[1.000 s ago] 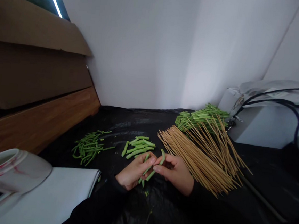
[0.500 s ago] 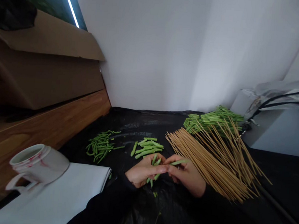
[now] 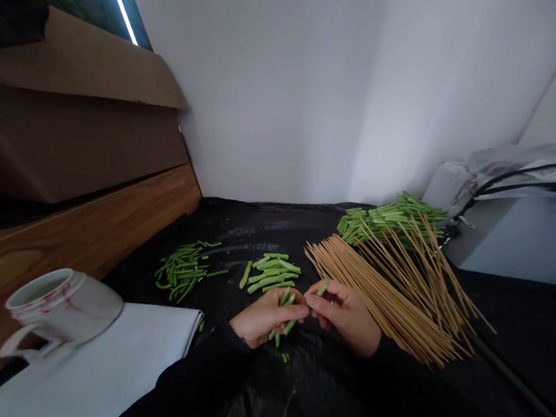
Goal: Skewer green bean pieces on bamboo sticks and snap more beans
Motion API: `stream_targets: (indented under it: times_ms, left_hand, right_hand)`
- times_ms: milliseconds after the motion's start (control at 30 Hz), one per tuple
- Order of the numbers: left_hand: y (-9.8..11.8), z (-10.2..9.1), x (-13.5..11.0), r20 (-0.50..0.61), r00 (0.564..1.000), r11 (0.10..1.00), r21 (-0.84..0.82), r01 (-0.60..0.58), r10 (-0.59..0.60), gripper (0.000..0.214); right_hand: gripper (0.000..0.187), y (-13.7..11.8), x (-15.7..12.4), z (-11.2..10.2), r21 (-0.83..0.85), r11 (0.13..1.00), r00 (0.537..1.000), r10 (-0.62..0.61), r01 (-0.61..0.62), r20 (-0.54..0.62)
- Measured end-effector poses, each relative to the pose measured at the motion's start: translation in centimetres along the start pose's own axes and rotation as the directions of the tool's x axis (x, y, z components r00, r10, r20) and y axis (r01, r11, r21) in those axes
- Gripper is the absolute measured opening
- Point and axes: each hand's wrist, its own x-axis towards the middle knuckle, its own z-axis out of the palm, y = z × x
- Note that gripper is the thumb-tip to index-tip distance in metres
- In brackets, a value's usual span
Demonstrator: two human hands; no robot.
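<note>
Risk, as I judge it: left hand (image 3: 261,314) has its grip closed round a bean bunch (image 3: 286,298), ends poking out both sides. A loose one could slip out onto the worktop (image 3: 257,226), where stray bits (image 3: 284,357) lie. Right hand (image 3: 346,315) pinches a single bean (image 3: 322,288) btwn thumb & fingertips, just left of the skewer pile (image 3: 388,289). Long axes run near-to-far, far ends tilted toward the skewer pile.
</note>
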Motion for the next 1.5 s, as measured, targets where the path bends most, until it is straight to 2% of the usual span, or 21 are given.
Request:
stream_targets:
  times_ms: [200,500,833,967,1200,1500]
  left_hand:
    - [0.1,0.1,0.1,-0.033,0.999,0.999,0.039,-0.008,0.010,0.036]
    - [0.5,0.4,0.0,-0.047,0.999,0.993,0.116,0.011,-0.005,0.039]
    - [-0.5,0.1,0.2,0.020,1.000,0.994,0.111,-0.001,-0.001,0.049]
    - [-0.3,0.0,0.2,0.032,0.999,0.987,0.157,-0.042,0.038,0.048]
    - [-0.1,-0.2,0.0,0.099,0.989,0.984,0.130,-0.126,0.113,0.040]
    - [-0.1,0.2,-0.1,0.084,0.985,0.985,0.063,-0.158,0.152,0.038]
  right_hand:
    - [0.027,-0.3,-0.2,0.2,-0.094,0.996,1.000,0.005,-0.005,-0.006]
    - [0.022,-0.8,-0.2,0.4,-0.100,0.992,0.997,0.077,-0.079,-0.018]
    - [0.024,-0.7,-0.1,0.5,-0.048,0.994,0.996,0.093,-0.093,0.003]
    - [0.027,-0.4,-0.1,0.6,-0.026,0.995,0.995,0.099,-0.099,0.007]
    - [0.037,-0.1,0.3,0.4,0.167,0.977,0.987,0.114,-0.132,0.115]
    - [0.036,0.5,0.2,0.5,0.419,0.895,0.985,0.100,-0.150,0.139]
